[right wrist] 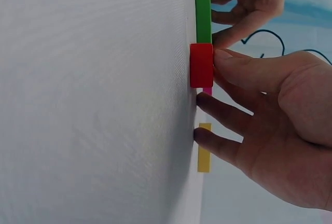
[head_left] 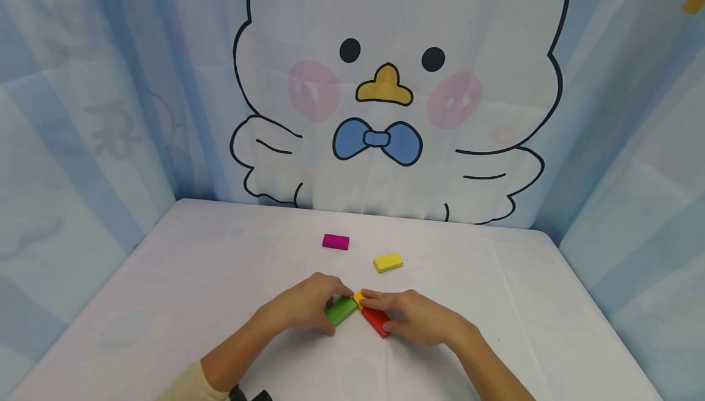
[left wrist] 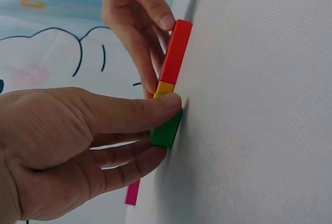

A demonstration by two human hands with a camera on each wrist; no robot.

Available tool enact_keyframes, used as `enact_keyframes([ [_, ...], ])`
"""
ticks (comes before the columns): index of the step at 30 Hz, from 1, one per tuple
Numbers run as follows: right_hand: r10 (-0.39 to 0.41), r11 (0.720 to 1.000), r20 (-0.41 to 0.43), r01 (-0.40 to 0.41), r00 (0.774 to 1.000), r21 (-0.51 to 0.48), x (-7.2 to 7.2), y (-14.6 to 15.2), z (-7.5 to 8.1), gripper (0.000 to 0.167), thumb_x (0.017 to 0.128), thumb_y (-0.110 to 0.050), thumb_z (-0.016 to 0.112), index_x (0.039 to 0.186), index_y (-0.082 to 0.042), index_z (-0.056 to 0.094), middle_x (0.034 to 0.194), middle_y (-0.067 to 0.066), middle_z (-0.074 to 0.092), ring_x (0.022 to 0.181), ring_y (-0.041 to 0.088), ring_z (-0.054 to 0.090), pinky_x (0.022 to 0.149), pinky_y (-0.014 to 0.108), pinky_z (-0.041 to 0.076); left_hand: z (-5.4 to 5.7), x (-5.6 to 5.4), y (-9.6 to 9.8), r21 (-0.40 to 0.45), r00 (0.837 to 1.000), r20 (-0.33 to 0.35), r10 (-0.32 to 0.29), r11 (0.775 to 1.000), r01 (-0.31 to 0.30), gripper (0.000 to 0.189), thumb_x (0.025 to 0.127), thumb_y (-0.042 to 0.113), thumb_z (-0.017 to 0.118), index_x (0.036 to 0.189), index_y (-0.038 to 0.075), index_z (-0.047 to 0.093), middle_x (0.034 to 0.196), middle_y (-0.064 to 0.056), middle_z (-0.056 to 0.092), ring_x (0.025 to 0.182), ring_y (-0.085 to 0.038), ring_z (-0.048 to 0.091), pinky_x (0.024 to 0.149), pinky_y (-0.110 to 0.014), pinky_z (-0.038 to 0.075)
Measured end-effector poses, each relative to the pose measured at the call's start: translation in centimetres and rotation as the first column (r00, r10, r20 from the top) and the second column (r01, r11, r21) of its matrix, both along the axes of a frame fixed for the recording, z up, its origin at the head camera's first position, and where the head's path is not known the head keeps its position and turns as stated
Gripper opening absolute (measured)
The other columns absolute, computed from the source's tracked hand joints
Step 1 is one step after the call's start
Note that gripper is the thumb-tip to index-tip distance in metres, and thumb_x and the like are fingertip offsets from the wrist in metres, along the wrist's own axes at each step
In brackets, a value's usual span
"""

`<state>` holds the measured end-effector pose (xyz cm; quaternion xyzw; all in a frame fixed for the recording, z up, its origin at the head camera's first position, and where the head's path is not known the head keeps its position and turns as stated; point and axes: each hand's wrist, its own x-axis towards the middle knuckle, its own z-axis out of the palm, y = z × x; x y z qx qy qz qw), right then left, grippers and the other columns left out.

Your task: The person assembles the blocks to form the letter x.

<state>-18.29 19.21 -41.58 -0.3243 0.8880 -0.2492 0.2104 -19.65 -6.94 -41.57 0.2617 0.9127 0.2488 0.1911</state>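
In the head view my left hand (head_left: 305,304) holds a green block (head_left: 343,310) between thumb and fingers, low over the white table. My right hand (head_left: 423,318) grips a red block (head_left: 376,322), its thumb at the near end and a fingertip reaching the far end. Between the two lies a small yellow-orange block (head_left: 358,299), partly covered by the right fingers. The green and red blocks slant towards each other and meet around it. From the left wrist, red (left wrist: 176,53), yellow-orange and green (left wrist: 165,133) blocks form one row.
Beyond the hands lie a magenta block (head_left: 336,242) and, to its right, a yellow block (head_left: 388,262). The white tabletop (head_left: 165,278) ends at a curtain (head_left: 385,187) with a cartoon bird, and more curtains hang at both sides.
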Motion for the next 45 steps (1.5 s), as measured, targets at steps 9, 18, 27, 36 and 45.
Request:
enact_keyframes([
  [9,-0.002,1.000,0.003,0.003,1.000,-0.007,0.06,0.00,-0.04,0.056,0.100,-0.010,0.067,0.153,-0.025,0.054,0.164,-0.016,0.041,0.150,0.018,0.044,0.119,0.047,0.043,-0.06,0.00,-0.14,-0.010,1.000,-0.012,-0.010,1.000,0.010,0.062,0.079,0.011,0.091,0.137,0.016,0.069,0.115,0.004,0.068,0.093,-0.009,0.060,0.079,-0.020,0.059],
  [18,-0.008,1.000,0.012,0.008,1.000,-0.004,0.10,-0.07,0.01,0.057,0.100,-0.010,0.067,0.153,-0.026,0.054,0.164,-0.016,0.041,0.151,0.019,0.043,0.119,0.049,0.042,0.01,0.05,-0.13,0.002,1.000,0.013,-0.005,1.000,0.005,0.062,0.080,0.008,0.089,0.138,0.017,0.069,0.105,0.004,0.069,0.089,-0.008,0.061,0.075,-0.019,0.058],
  [27,-0.012,1.000,0.019,0.012,1.000,0.006,0.16,-0.27,0.11,0.056,0.100,-0.010,0.067,0.153,-0.024,0.055,0.164,-0.015,0.042,0.151,0.020,0.044,0.118,0.049,0.043,-0.02,0.03,-0.12,0.000,1.000,0.016,-0.010,1.000,0.010,0.061,0.081,0.007,0.089,0.137,0.018,0.070,0.101,0.004,0.071,0.086,-0.007,0.061,0.073,-0.018,0.057],
  [36,-0.012,1.000,0.014,0.011,1.000,0.008,0.13,-0.26,-0.01,0.056,0.100,-0.011,0.068,0.153,-0.025,0.055,0.164,-0.015,0.042,0.150,0.020,0.044,0.118,0.048,0.044,-0.03,0.06,-0.12,0.000,1.000,0.019,-0.012,1.000,0.012,0.061,0.081,0.008,0.089,0.137,0.019,0.070,0.096,0.007,0.069,0.085,-0.007,0.060,0.072,-0.018,0.056],
  [45,-0.020,1.000,0.013,0.019,1.000,0.018,0.13,-0.28,0.05,0.056,0.100,-0.010,0.068,0.153,-0.025,0.055,0.164,-0.015,0.042,0.150,0.020,0.045,0.117,0.049,0.044,-0.13,-0.08,-0.13,0.016,0.999,0.010,-0.042,0.999,0.042,0.061,0.081,0.007,0.089,0.138,0.019,0.070,0.092,0.008,0.069,0.080,-0.005,0.060,0.069,-0.016,0.054],
])
